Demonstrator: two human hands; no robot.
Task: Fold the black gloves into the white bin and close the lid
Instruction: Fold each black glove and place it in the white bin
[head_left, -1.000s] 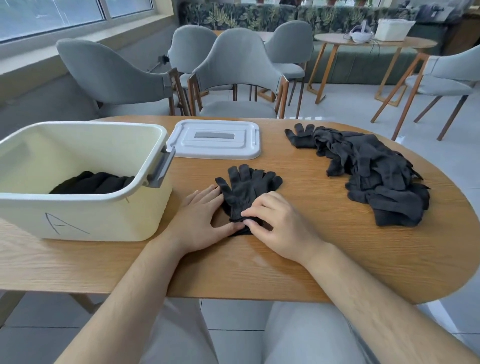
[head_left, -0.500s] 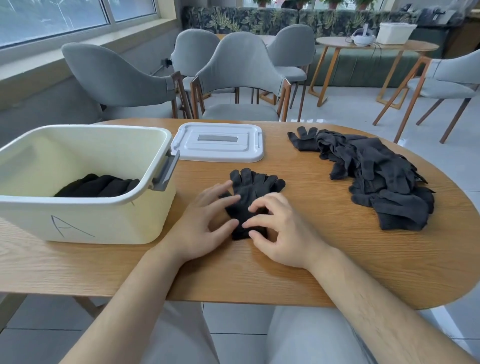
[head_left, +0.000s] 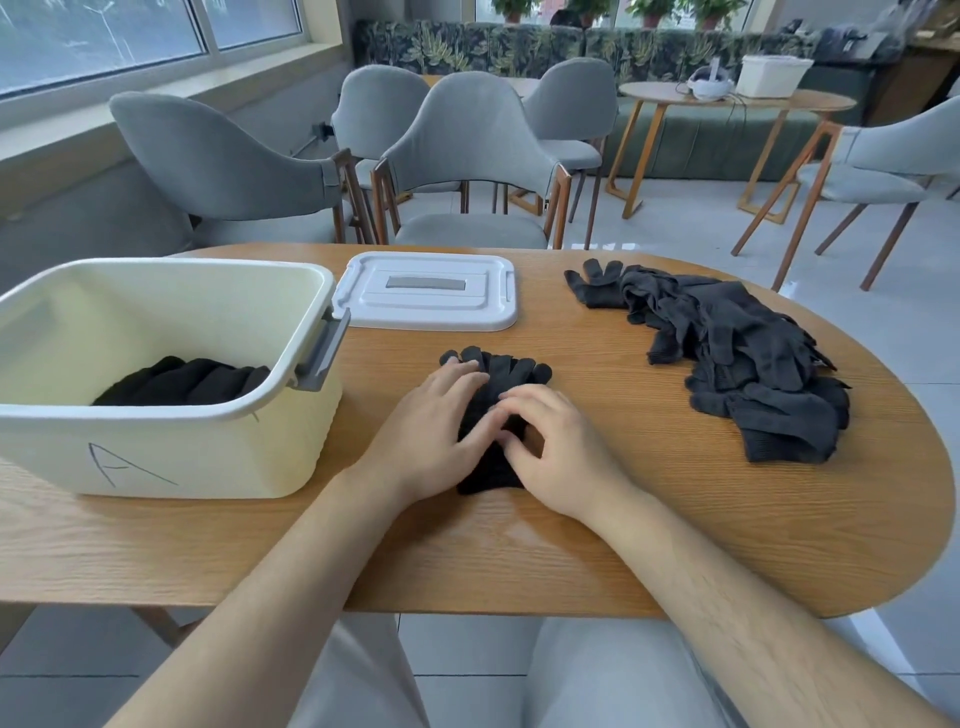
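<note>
The glove pair (head_left: 498, 371) lies flat on the desk (head_left: 623, 545), near centre, fingers pointing far. The left hand (head_left: 431, 436) spreads over it, fingers nearly straight, pressing. The right hand (head_left: 556, 452) has bent fingers, tips on the cloth (pinching or not, I cannot tell). Best to match the edges and crease firmly before lifting. The white bin (head_left: 208, 457) stands open at left, the lid (head_left: 426, 291) lies beyond, and the loose pile (head_left: 737, 353) sits right.
</note>
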